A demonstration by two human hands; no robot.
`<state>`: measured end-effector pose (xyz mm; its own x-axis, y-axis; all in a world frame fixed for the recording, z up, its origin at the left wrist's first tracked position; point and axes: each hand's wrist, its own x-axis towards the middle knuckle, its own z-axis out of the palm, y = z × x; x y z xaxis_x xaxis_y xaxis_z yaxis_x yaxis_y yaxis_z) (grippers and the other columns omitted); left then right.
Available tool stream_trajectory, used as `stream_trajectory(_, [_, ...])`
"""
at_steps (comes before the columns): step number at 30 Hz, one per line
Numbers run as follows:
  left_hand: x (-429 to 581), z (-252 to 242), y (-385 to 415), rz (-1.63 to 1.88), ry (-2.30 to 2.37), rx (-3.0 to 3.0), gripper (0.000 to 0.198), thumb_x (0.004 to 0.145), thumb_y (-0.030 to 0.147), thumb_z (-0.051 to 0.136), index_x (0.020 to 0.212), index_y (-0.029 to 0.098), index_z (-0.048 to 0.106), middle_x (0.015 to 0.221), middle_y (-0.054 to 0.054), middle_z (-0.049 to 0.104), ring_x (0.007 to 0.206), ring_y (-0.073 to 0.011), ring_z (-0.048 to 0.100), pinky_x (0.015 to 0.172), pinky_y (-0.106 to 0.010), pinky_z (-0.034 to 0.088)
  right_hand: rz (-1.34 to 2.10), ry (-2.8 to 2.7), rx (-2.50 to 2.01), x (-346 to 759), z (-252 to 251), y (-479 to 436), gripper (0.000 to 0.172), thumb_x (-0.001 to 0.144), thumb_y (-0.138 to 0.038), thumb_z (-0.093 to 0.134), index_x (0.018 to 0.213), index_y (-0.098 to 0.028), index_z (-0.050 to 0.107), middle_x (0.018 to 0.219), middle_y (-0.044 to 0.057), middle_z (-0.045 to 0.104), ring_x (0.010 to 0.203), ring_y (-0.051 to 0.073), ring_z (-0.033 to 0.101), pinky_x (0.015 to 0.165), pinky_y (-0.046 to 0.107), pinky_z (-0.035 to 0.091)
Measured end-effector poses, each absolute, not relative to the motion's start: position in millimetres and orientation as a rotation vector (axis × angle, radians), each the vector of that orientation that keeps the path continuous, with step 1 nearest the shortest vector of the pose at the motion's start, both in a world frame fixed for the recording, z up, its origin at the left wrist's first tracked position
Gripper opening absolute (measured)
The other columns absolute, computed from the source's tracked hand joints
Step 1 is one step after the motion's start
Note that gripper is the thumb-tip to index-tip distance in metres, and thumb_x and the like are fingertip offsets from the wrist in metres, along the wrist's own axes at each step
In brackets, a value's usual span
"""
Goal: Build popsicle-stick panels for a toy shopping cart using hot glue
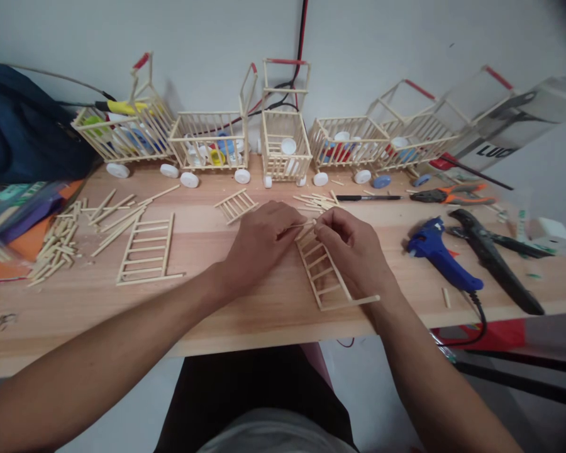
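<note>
Head view, clock positions taken from the centre of the view. The wooden table [245,321] spans the width. Along its far edge, from ten to two o'clock, stands a row of stick-built carts [287,154] on round wheels. A blue glue gun [441,258] lies well out at three o'clock. The left hand [266,233] is just off centre at nine o'clock, its fingers curled together; their tips are partly hidden, so a grip cannot be told. The right hand [358,245], at three o'clock, pinches the far end of the held lattice [321,274] between thumb and forefinger. This lattice sits near centre, between four and five o'clock; its long axis runs from eleven to five, and its near rail overhangs toward three. A lying lattice [146,249] of like form, at nine o'clock, has its long axis nearer one to seven. A small lattice [236,206] lies between nine and ten, and loose sticks [59,245] are heaped far out at nine. A thin stick [302,224] bridges the two hands. The step appears to be fitting or aligning this stick at the lattice's far end; the next move would call for a steady joint and squared ends.
</note>
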<state>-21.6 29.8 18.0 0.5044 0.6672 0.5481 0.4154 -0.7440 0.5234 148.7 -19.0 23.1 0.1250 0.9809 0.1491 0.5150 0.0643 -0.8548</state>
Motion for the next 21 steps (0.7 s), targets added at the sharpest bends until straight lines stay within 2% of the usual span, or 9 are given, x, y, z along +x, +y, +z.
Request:
stream_trajectory(3, [-21, 18, 29, 1.106, 0.921, 2.41, 0.007, 0.089, 0.02, 0.059, 0.084, 0.017, 0.064, 0.087, -0.002, 0.069, 0.083, -0.0141, 0.063, 0.076, -0.026, 0.047, 0.668, -1.545, -1.587, 150, 26, -20, 0.022, 0.089, -0.032, 0.051, 0.071, -0.019, 0.052, 0.063, -0.003, 0.047, 0.062, 0.011, 0.043, 0.056, 0.024, 0.033])
stream_trajectory(7, [-22, 17, 29, 1.109, 0.936, 2.386, 0.006, 0.088, 0.02, 0.059, 0.086, 0.018, 0.064, 0.086, -0.001, 0.069, 0.083, -0.0143, 0.063, 0.076, -0.026, 0.047, 0.686, -1.497, -1.579, 155, 26, -22, 0.029, 0.096, -0.038, 0.043, 0.079, -0.019, 0.058, 0.069, -0.001, 0.056, 0.064, 0.012, 0.05, 0.059, 0.025, 0.039])
stream_trajectory(12, [-22, 17, 29, 1.112, 0.928, 2.394, 0.007, 0.087, 0.017, 0.057, 0.086, 0.018, 0.064, 0.087, -0.001, 0.069, 0.083, -0.0144, 0.062, 0.077, -0.027, 0.047, 0.771, -1.413, -1.507, 163, 19, -35, 0.018, 0.091, -0.034, 0.053, 0.098, -0.019, 0.062, 0.086, 0.002, 0.066, 0.071, 0.013, 0.059, 0.063, 0.025, 0.045])
stream_trajectory(17, [-22, 17, 30, 1.087, 0.928, 2.401, 0.007, 0.086, 0.014, 0.057, 0.086, 0.017, 0.063, 0.087, -0.002, 0.069, 0.083, -0.0146, 0.062, 0.077, -0.027, 0.047, 0.775, -1.535, -1.581, 170, 20, -56, 0.03, 0.089, -0.037, 0.058, 0.113, -0.021, 0.065, 0.108, 0.007, 0.07, 0.087, 0.019, 0.065, 0.078, 0.032, 0.052])
stream_trajectory(21, [-23, 17, 31, 1.085, 0.93, 2.402, 0.008, 0.085, 0.012, 0.057, 0.087, 0.017, 0.063, 0.087, -0.002, 0.069, 0.083, -0.0145, 0.062, 0.077, -0.027, 0.047, 0.679, -1.578, -1.572, 170, 22, -65, 0.038, 0.095, -0.045, 0.046, 0.12, -0.024, 0.066, 0.118, 0.008, 0.069, 0.103, 0.022, 0.065, 0.092, 0.038, 0.05])
